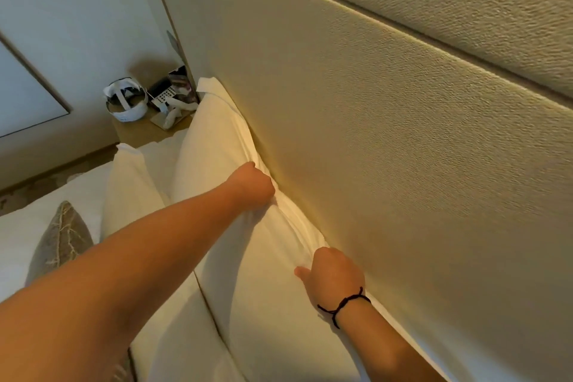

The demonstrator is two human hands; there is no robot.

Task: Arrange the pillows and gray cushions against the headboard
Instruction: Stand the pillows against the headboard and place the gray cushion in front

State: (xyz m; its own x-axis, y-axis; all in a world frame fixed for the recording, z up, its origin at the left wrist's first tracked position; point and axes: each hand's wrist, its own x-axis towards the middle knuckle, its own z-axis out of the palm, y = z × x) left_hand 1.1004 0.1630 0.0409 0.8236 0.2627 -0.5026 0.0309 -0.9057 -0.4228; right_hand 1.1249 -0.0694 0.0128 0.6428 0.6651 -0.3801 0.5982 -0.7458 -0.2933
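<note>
**Two hands on the back pillow, seating it against the headboard**

Two hands work one pillow, and the step in hand looks like the seating of the rear row. Largest in view is the headboard (387,139), a padded panel in coarse, pebbly cream cloth with a raised seam running from 11 o'clock down toward 3 o'clock. Against its foot stands the back pillow (214,146), white, plump and smooth-cased, its top edge touching the panel and creased where it is pulled. A second white pillow (130,192) leans in front of it toward 9 o'clock, softer in outline. At 8 o'clock a gray cushion (62,242) stands on the bed, woven, pointed at the corner, with pale branch-like stitching; it is well apart from the headboard.

The left hand (255,186), near the centre, is closed in a fist on the pillow's top seam. The right hand (333,274), at 5 o'clock and wearing a dark cord bracelet (344,304), has its fingers curled over the same edge beside the panel, thumb out on the case.

Next, I judge, the pillow wants tugging upright and flat, then the front pillow and cushion brought up to it.

At 10 o'clock a nightstand (136,130) holds a white headset (125,101) and small clutter.
</note>
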